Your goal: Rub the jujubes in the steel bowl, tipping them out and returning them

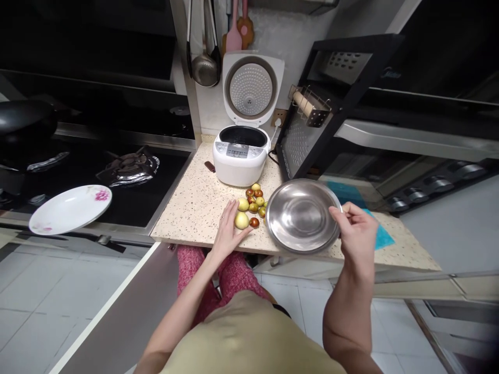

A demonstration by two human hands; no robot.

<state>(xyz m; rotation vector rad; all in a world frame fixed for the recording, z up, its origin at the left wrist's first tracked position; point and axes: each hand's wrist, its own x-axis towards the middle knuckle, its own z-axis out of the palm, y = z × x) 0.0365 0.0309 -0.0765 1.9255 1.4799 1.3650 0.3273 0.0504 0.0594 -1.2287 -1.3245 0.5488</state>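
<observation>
My right hand (356, 228) pinches the right rim of a shallow stainless steel plate (302, 215), thumb on top. The plate is by the counter's front edge, over or just right of a small heap of fruit. My left hand (226, 232) rests at the heap's left side, fingers stretched out and thumb apart, holding nothing. Closest to it are two larger pale yellow fruits (241, 220), touching or nearly touching the fingers. Several smaller red-brown and green jujubes (253, 208) lie beyond them, partly hidden by the plate.
A white rice cooker (239, 169) stands behind the fruit, lid up. A flowered white plate (70, 210) sits at the stove's front edge. On the right are a black rack (298, 150) and a blue sheet (382, 236). An open cabinet door (128, 306) juts out below.
</observation>
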